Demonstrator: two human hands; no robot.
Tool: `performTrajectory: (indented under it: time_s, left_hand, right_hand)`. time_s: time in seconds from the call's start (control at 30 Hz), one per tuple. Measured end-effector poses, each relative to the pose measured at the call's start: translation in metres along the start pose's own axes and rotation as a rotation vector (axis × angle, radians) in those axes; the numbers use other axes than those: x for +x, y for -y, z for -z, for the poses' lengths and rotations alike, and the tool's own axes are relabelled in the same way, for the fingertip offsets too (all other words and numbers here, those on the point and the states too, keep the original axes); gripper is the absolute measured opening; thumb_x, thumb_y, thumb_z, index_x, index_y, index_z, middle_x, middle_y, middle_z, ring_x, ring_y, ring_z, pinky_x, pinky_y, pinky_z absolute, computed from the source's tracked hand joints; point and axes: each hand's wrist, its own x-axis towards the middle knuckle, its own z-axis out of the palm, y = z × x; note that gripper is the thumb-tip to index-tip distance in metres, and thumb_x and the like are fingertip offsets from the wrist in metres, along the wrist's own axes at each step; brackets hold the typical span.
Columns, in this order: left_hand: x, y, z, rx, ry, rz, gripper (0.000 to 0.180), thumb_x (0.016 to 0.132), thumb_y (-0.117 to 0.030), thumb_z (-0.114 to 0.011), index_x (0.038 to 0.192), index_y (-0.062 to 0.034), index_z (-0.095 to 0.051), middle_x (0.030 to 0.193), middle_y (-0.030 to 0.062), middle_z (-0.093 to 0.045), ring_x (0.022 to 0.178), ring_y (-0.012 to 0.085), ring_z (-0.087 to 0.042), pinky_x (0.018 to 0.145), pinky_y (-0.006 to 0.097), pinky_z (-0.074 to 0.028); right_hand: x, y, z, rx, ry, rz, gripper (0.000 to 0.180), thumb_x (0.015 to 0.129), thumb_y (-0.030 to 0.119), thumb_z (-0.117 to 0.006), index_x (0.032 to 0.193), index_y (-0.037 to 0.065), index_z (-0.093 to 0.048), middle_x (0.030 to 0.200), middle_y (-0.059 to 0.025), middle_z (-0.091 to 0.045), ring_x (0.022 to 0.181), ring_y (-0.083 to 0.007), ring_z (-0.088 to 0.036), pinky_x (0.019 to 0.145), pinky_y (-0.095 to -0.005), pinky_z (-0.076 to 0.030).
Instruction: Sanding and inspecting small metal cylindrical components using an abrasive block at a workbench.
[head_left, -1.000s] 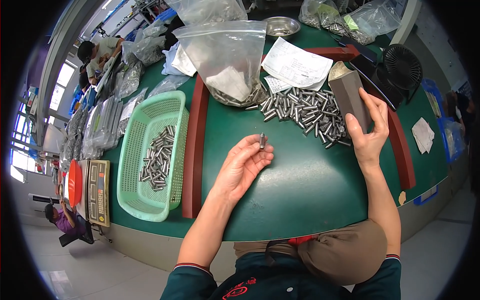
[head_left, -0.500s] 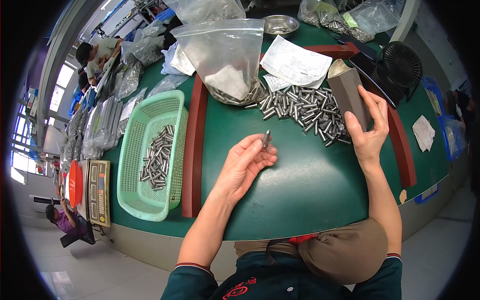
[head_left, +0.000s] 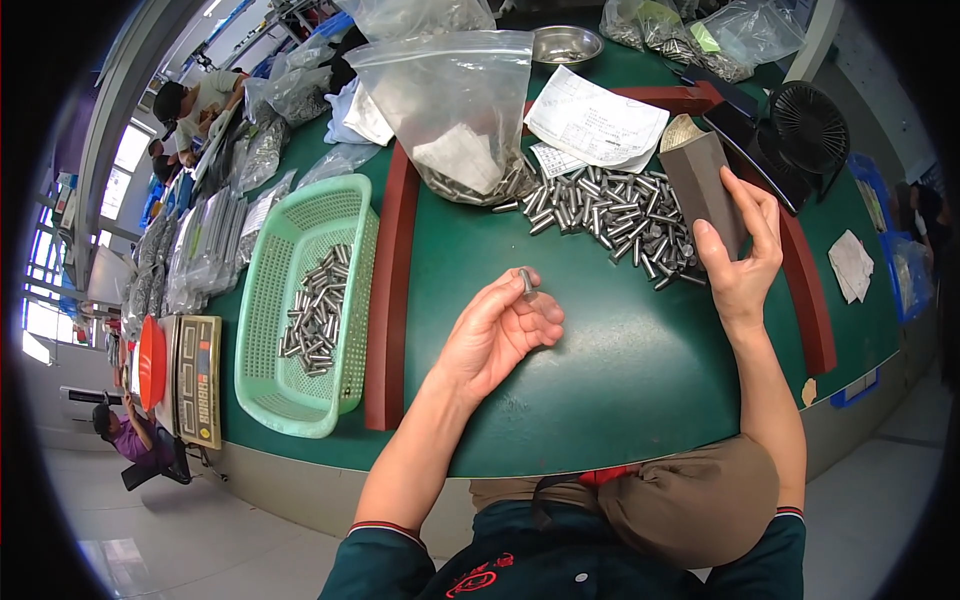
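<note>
My left hand (head_left: 503, 330) is above the green tabletop, palm up. Thumb and forefinger pinch one small metal pin (head_left: 526, 282), with the other fingers loosely curled. My right hand (head_left: 743, 255) grips the side of a dark grey-brown block (head_left: 702, 180), which has a rough tan end. Against that block lies a loose pile of metal pins (head_left: 615, 215), spread to its left. A light green plastic basket (head_left: 262, 398) on the left holds more such pins (head_left: 318, 315).
Dark red bars (head_left: 388, 300) frame the work area. Behind it stand a clear bag of pins (head_left: 450, 110), papers (head_left: 597, 120) and a steel bowl (head_left: 566, 45). A black fan (head_left: 807, 128) is at the right, a scale (head_left: 197, 380) at the far left. Other people sit farther left.
The pin in my left hand has tilted, and that hand's lower fingers have opened slightly. My right hand stays on the block.
</note>
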Motion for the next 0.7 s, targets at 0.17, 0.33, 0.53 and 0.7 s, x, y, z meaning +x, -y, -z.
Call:
performTrajectory:
  time_s: [0.17,0.33,0.53,0.7]
  left_hand:
    - [0.002,0.001,0.007,-0.251,0.018,0.053,0.018,0.100,-0.019,-0.049,0.105,-0.0028,-0.055,0.093,0.0204,-0.067,0.082,0.0276,-0.070,0.075,0.035,-0.059]
    - [0.002,0.000,0.008,-0.340,0.010,0.081,0.018,0.100,-0.018,-0.048,0.103,-0.0021,-0.056,0.096,0.0210,-0.067,0.086,0.0300,-0.070,0.077,0.037,-0.060]
    - [0.002,0.001,0.009,-0.405,0.077,0.082,0.018,0.102,-0.017,-0.045,0.102,-0.0022,-0.056,0.101,0.0206,-0.066,0.091,0.0298,-0.069,0.080,0.038,-0.060]
    - [0.001,0.002,-0.007,-0.316,-0.166,0.061,0.023,0.103,-0.021,-0.042,0.104,-0.0012,-0.053,0.081,0.0091,-0.063,0.070,0.0207,-0.063,0.069,0.030,-0.055]
  right_hand:
    - [0.000,0.000,-0.001,-0.003,0.001,0.004,0.052,0.069,0.019,-0.074,0.118,0.002,-0.066,0.108,-0.0096,-0.058,0.099,-0.0209,-0.054,0.085,-0.0335,-0.046]
    - [0.000,0.001,0.000,-0.012,0.009,-0.010,0.052,0.068,0.018,-0.073,0.118,0.002,-0.066,0.108,-0.0095,-0.058,0.099,-0.0211,-0.054,0.085,-0.0337,-0.046]
    - [-0.001,0.001,-0.001,-0.005,0.013,-0.009,0.052,0.069,0.018,-0.073,0.118,0.002,-0.066,0.107,-0.0094,-0.058,0.099,-0.0211,-0.053,0.085,-0.0338,-0.046]
    - [-0.001,-0.001,0.000,-0.008,0.012,-0.007,0.052,0.069,0.017,-0.073,0.118,0.002,-0.066,0.108,-0.0095,-0.057,0.099,-0.0211,-0.054,0.085,-0.0336,-0.047]
